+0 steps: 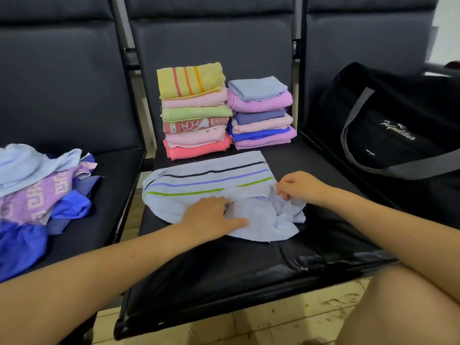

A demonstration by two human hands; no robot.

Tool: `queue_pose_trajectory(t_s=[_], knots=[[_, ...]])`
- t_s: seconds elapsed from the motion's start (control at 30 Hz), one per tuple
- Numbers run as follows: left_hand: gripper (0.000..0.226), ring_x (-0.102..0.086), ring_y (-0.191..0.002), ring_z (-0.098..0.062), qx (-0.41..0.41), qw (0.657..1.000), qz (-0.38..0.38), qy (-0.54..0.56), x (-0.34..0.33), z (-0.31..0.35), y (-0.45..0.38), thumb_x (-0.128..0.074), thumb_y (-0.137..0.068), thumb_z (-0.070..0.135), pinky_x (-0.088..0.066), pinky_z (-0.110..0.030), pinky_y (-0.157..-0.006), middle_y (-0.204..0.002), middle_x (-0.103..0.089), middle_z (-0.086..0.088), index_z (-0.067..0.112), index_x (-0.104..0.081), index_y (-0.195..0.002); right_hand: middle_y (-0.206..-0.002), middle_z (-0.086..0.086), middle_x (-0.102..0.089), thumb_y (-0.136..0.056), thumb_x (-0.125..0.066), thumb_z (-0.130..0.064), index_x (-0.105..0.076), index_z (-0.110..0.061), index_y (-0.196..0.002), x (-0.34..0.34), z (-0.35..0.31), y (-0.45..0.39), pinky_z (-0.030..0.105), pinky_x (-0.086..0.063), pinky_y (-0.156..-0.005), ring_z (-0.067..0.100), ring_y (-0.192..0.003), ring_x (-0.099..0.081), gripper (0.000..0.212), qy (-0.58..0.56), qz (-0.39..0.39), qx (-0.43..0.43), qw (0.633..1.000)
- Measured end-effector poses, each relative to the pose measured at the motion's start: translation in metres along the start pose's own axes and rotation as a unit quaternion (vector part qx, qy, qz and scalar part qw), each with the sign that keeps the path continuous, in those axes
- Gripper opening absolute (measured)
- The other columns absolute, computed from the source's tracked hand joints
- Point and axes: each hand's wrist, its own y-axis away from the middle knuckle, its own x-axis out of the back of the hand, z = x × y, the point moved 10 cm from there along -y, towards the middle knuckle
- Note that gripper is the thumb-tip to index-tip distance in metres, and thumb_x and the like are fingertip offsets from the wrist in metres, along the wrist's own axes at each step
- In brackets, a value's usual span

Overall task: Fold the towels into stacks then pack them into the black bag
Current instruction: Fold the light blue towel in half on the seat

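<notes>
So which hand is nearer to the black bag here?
Right. The right hand pinches the striped towel's bunched edge, on the side toward the black bag. The left hand presses the towel further from the bag.

Row of three dark padded seats [211, 265] with tall backrests [214, 46], upholstery black and a bit shiny. Front edge of middle seat looks worn, cracked. Metal frame bars [130, 52] visible between backrests. Below seats, pale tiled floor [286, 317] with dark specks. Bare knee [408, 307] at lower right corner.
</notes>
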Motion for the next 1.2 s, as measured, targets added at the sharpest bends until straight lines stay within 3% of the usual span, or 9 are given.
queue_pose_trajectory(t_s=[0.1,0.17,0.3,0.47,0.6,0.7,0.9,1.03,1.2], knots=[[0.037,-0.051,-0.082,-0.017,0.005,0.998,-0.063,-0.011,-0.018,0.002,-0.005,-0.053,-0.087,0.058,-0.038,-0.029,-0.069,-0.077,-0.051,0.008,0.022,-0.053,-0.077,-0.088,0.006,-0.066,-0.086,-0.062,-0.032,-0.07,-0.005,-0.094,-0.014,0.005,0.015,0.023,-0.046,-0.063,0.012,-0.072,-0.056,0.029,-0.035,-0.085,0.009,0.996],[0.031,-0.054,-0.078,-0.018,0.013,0.986,-0.094,0.137,-0.019,0.006,-0.008,-0.054,-0.092,0.045,-0.04,-0.028,-0.065,-0.074,-0.056,0.005,0.018,-0.06,-0.079,-0.096,0.008,-0.066,-0.083,-0.062,-0.025,-0.07,-0.008,-0.099,-0.022,0.004,0.023,0.022,-0.047,-0.071,0.011,-0.079,-0.057,0.025,-0.05,-0.132,0.014,0.99],[0.018,-0.057,-0.071,-0.018,0.113,0.851,0.036,0.511,0.033,-0.017,-0.009,-0.056,-0.095,0.025,-0.045,-0.022,-0.062,-0.079,-0.064,-0.006,0.013,-0.064,-0.084,-0.102,0.0,-0.067,-0.082,-0.065,-0.012,-0.069,-0.021,-0.104,-0.025,0.006,0.034,0.017,-0.046,-0.08,0.006,-0.087,-0.059,0.024,-0.043,-0.167,0.024,0.985],[0.016,-0.06,-0.083,-0.017,0.191,0.786,0.185,0.558,0.08,-0.08,-0.006,-0.054,-0.094,0.027,-0.043,-0.025,-0.072,-0.095,-0.064,-0.002,0.013,-0.062,-0.098,-0.072,0.004,-0.042,-0.083,-0.073,-0.027,-0.057,-0.003,-0.075,-0.02,0.008,0.034,0.027,-0.033,-0.064,0.008,-0.065,-0.039,0.03,0.019,-0.112,0.057,0.992],[0.015,-0.059,-0.091,-0.014,0.203,0.755,0.223,0.583,0.087,-0.105,0.01,-0.055,-0.093,0.029,-0.045,-0.027,-0.083,-0.101,-0.064,0.001,0.018,-0.065,-0.098,-0.063,0.001,-0.037,-0.084,-0.073,-0.027,-0.05,-0.007,-0.067,-0.012,-0.001,0.04,0.02,-0.029,-0.055,0.009,-0.059,-0.034,0.035,-0.105,-0.102,0.053,0.988],[0.025,-0.06,-0.1,-0.013,0.184,0.754,0.24,0.584,0.095,-0.111,0.016,-0.056,-0.094,0.03,-0.045,-0.027,-0.088,-0.114,-0.065,0.001,0.015,-0.067,-0.11,-0.07,0.008,-0.043,-0.07,-0.074,-0.046,-0.054,0.003,-0.071,0.006,-0.006,0.041,0.03,-0.033,-0.064,0.016,-0.067,-0.04,0.053,-0.224,-0.038,0.053,0.972],[0.018,-0.061,-0.078,-0.013,0.138,0.695,0.239,0.664,0.104,-0.112,0.023,-0.057,-0.095,0.026,-0.05,-0.026,-0.077,-0.074,-0.066,0.003,0.015,-0.064,-0.082,-0.086,0.012,-0.061,-0.073,-0.076,-0.051,-0.066,0.001,-0.087,0.067,-0.025,0.04,0.039,-0.047,-0.082,0.02,-0.084,-0.057,0.055,-0.401,0.159,0.073,0.899],[0.038,-0.048,-0.055,-0.012,0.159,0.72,0.206,0.644,0.092,-0.109,0.03,-0.056,-0.093,0.024,-0.041,-0.027,-0.062,-0.05,-0.051,0.006,0.02,-0.052,-0.055,-0.08,0.009,-0.046,-0.09,-0.062,-0.034,-0.064,-0.004,-0.087,0.096,-0.004,0.036,0.03,-0.036,-0.067,0.017,-0.074,-0.041,0.031,-0.377,0.309,0.02,0.873],[0.021,-0.061,-0.078,-0.019,0.183,0.814,0.162,0.526,0.073,-0.108,0.038,-0.055,-0.094,0.028,-0.046,-0.034,-0.075,-0.085,-0.068,-0.005,0.015,-0.067,-0.083,-0.108,0.008,-0.064,-0.087,-0.065,-0.027,-0.064,-0.014,-0.113,0.061,0.033,0.023,0.034,-0.047,-0.088,0.028,-0.102,-0.06,0.029,-0.027,0.222,-0.083,0.971]])
